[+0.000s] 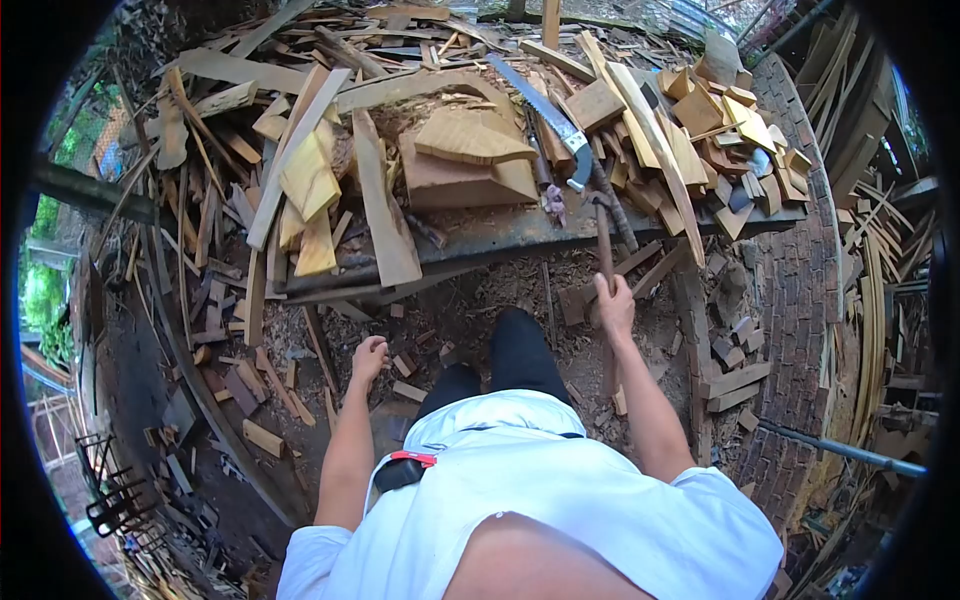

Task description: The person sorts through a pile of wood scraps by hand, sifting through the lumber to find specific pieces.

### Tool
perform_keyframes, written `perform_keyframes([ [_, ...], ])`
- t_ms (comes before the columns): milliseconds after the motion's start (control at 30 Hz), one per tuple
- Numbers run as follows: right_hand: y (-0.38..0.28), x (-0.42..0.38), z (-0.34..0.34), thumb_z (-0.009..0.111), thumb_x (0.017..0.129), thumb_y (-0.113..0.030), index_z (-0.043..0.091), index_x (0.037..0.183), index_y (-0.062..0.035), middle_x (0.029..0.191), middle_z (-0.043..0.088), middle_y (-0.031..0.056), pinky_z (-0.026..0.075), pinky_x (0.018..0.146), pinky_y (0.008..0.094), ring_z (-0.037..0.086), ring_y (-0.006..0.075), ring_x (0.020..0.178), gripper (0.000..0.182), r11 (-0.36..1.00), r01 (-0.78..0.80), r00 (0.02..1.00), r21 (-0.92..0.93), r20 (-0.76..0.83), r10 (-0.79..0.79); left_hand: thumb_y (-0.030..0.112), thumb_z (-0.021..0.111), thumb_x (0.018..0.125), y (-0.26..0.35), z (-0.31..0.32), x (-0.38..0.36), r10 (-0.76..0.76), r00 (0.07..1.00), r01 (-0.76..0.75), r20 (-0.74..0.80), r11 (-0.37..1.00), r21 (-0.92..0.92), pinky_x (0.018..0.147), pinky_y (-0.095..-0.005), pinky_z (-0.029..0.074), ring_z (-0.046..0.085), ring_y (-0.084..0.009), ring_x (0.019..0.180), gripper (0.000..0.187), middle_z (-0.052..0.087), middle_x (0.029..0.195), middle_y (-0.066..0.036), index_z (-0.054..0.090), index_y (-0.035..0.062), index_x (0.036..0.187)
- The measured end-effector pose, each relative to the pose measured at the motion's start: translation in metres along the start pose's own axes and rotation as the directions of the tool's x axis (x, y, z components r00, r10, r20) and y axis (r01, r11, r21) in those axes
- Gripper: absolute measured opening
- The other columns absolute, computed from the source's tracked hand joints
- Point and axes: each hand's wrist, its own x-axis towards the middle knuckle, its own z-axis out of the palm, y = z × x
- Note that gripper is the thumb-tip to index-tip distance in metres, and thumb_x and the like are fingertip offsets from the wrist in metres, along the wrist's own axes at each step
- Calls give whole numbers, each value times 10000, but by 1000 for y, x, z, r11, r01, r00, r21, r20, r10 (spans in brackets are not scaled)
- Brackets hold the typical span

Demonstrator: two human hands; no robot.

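Note:
My right hand is wrapped round a long wooden handle. Its upper end meets the bench edge, where a small dark head seems to sit; its exact kind I cannot make out. The lower end sticks out below my fist. My left hand hangs beside my left leg with curled fingers, holding nothing that I can see. On the bench a handsaw with a blue-grey grip lies slantwise among wood. Left of it, a thick wood slab rests on a larger block.
Offcut blocks are heaped on the bench's right, with planks leaning over its front edge. Scraps such as a small block litter the ground. A brick surface and a blue pipe lie to the right.

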Motion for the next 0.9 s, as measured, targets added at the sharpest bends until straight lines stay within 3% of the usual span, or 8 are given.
perform_keyframes([
  [200, -42, 145, -5, 543, 885, -433, 545, 1161, -116, 927, 669, 214, 467, 795, 506, 622, 431, 908, 420, 973, 38, 986, -229, -150, -74, 183, 605, 843, 49, 28, 24, 74, 996, -82, 52, 980, 182, 679, -310, 508, 659, -171, 710, 288, 665, 799, -102, 624, 44, 1095],
  [333, -66, 255, -3, 601, 847, -291, 514, 1211, -81, 1047, 638, 218, 472, 783, 504, 613, 419, 926, 430, 931, 236, 926, -278, -225, -302, 213, 614, 824, 64, 51, 17, -72, 987, 96, -142, 981, 171, 734, -340, 508, 671, -224, 774, 308, 675, 829, -118, 624, 71, 1098],
  [433, -63, 316, 7, 608, 834, -188, 501, 1254, -96, 1063, 589, 203, 465, 823, 473, 562, 394, 997, 443, 845, 369, 866, -387, -186, -463, 226, 627, 807, 66, 65, 18, -71, 984, 116, -166, 952, 283, 758, -354, 505, 666, -250, 819, 319, 678, 874, -116, 619, 89, 1096],
  [533, -56, 351, 19, 648, 788, -163, 521, 1271, -174, 1091, 540, 147, 468, 848, 438, 525, 351, 1033, 499, 732, 340, 900, -590, -22, -436, 182, 640, 791, 110, 81, 18, 95, 939, 6, -331, 957, 291, 735, -375, 499, 641, -285, 804, 375, 647, 832, -127, 563, 76, 1142],
  [667, -91, 332, 47, 622, 850, -216, 551, 1256, -191, 1183, 529, 82, 330, 943, 509, 483, 303, 1105, 413, 716, 520, 780, -467, -83, -621, 289, 696, 792, 160, 89, 44, 55, 908, 115, -416, 921, 373, 960, -457, 405, 478, -393, 1135, 685, 491, 1229, -218, 385, 93, 1370],
  [700, -115, 316, 48, 625, 858, -252, 550, 1254, -147, 1191, 527, 103, 339, 947, 487, 479, 309, 1117, 417, 756, 552, 820, -352, 61, -570, 289, 696, 792, 175, 90, 46, 41, 903, 133, -428, 919, 370, 960, -457, 405, 478, -393, 1135, 685, 491, 1229, -218, 385, 93, 1370],
  [833, -189, 249, 75, 654, 836, -323, 475, 1315, -75, 1211, 520, 157, 375, 922, 453, 498, 347, 1111, 569, 591, 805, 544, 54, 331, -771, 353, 736, 751, 208, 91, 72, 84, 857, 184, -509, 872, 453, 1026, -485, 336, 381, -389, 1249, 912, 371, 1377, -191, 209, 119, 1459],
  [900, -211, 219, 94, 712, 775, -363, 383, 1397, -118, 1210, 527, 159, 391, 911, 449, 511, 351, 1097, 745, 449, 893, 435, -24, 294, -851, 377, 754, 731, 215, 89, 87, 103, 847, 185, -521, 862, 471, 1047, -496, 307, 355, -379, 1278, 994, 333, 1416, -181, 151, 125, 1479],
])
